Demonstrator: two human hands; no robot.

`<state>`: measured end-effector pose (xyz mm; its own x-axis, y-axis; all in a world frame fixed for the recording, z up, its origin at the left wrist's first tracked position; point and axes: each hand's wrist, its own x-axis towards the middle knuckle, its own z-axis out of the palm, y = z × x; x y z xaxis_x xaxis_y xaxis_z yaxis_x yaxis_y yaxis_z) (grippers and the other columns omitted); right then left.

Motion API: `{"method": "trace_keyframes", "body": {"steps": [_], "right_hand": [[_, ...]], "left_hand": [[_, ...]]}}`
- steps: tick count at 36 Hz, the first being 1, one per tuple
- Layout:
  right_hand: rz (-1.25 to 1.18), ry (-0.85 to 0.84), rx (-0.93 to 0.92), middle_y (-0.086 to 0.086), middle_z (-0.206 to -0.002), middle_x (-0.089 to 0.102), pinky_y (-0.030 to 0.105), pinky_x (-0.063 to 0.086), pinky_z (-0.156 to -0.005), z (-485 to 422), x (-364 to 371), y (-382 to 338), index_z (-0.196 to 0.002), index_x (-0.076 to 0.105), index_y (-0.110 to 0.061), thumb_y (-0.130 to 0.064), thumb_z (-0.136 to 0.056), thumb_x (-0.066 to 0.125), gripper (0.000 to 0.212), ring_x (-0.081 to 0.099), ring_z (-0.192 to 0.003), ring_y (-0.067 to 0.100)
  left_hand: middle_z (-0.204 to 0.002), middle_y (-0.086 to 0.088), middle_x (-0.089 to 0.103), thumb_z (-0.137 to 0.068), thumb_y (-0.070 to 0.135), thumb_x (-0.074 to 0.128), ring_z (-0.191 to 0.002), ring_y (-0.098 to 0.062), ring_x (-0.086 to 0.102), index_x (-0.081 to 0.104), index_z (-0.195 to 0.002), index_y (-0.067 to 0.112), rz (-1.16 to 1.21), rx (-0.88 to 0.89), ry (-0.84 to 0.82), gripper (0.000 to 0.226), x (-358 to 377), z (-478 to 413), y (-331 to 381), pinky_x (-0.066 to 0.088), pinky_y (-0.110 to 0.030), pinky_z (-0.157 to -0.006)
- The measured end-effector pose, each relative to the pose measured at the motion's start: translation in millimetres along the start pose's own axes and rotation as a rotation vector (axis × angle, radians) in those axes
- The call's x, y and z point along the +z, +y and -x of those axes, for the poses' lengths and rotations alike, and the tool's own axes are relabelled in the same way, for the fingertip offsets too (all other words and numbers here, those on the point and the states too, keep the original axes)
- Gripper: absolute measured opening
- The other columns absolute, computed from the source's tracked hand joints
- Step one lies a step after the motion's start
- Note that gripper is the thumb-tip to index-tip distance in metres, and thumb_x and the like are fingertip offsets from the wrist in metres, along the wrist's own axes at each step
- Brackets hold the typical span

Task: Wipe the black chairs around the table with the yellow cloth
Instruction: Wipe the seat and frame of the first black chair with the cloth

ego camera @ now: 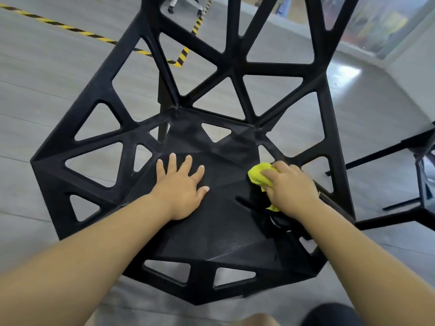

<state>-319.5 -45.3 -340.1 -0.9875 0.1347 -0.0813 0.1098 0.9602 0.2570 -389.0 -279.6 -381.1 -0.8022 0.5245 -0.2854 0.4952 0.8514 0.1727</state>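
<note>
While left hand braces, yellow cloth nears chair seat's right edge.

Grey plank floor, yellow-black hazard tape across it; white wall right; glare patch beside it.

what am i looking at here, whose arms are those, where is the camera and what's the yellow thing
There is no machine here: these are a person's two bare arms, seen from a single wide-angle camera worn on their head, looking forward and down. That is why the arms reach in from the bottom edge. Below them is a black chair with triangular cut-outs, standing on a grey floor marked with yellow-and-black tape. The left hand lies flat on the seat, fingers spread, holding nothing. The right hand grips a bunched yellow cloth against the right side of the seat.
</note>
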Motion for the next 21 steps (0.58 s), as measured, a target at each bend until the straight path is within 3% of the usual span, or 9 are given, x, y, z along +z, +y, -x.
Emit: {"method": "trace_keyframes", "body": {"steps": [2,5,8,18,21], "right_hand": [[-0.011,0.027,0.012,-0.001,-0.129,0.048,0.037,0.046,-0.079,-4.3,2.7,6.1,-0.125,0.055,-0.030,-0.036,-0.092,0.052,0.034,0.047,-0.105,0.029],[0.025,0.056,0.194,0.006,-0.123,0.046,0.038,0.039,-0.072,-25.2,0.3,7.5,-0.120,0.054,-0.021,-0.025,-0.091,0.051,0.029,0.044,-0.107,0.034],[0.039,0.021,0.303,0.008,-0.123,0.044,0.040,0.038,-0.077,-38.6,-4.4,-3.2,-0.119,0.053,-0.017,-0.015,-0.089,0.049,0.031,0.043,-0.108,0.035],[-0.102,-0.071,-0.030,0.001,-0.130,0.047,0.039,0.040,-0.089,34.1,-4.0,-11.8,-0.128,0.051,-0.031,-0.046,-0.092,0.048,0.039,0.053,-0.107,0.028],[0.021,-0.019,-0.067,0.005,-0.115,0.057,0.040,0.046,-0.072,36.8,-6.8,-7.6,-0.110,0.065,-0.029,-0.039,-0.079,0.070,0.033,0.057,-0.088,0.033]], "left_hand": [[-0.158,-0.006,-0.007,-0.097,0.054,0.017,-0.141,-0.041,-0.014,0.006,-0.150,0.029,0.003,0.002,0.000,0.060,0.0,-1.0,0.6,-0.007,-0.059,-0.112],[-0.158,-0.006,-0.006,-0.097,0.054,0.017,-0.141,-0.041,-0.014,0.007,-0.150,0.029,0.004,0.009,0.002,0.060,0.2,-2.5,1.5,-0.007,-0.059,-0.112],[-0.158,-0.005,-0.005,-0.097,0.054,0.017,-0.142,-0.040,-0.013,0.007,-0.150,0.029,0.004,0.008,0.005,0.060,0.4,-2.7,1.2,-0.007,-0.059,-0.112],[-0.158,-0.005,-0.004,-0.097,0.054,0.017,-0.142,-0.038,-0.013,0.007,-0.151,0.029,0.008,0.005,0.006,0.060,1.2,-1.5,1.4,-0.006,-0.057,-0.113],[-0.158,-0.005,-0.002,-0.097,0.054,0.018,-0.142,-0.038,-0.011,0.009,-0.151,0.029,0.004,-0.002,0.005,0.059,1.7,-2.1,2.7,-0.005,-0.056,-0.114]]}}
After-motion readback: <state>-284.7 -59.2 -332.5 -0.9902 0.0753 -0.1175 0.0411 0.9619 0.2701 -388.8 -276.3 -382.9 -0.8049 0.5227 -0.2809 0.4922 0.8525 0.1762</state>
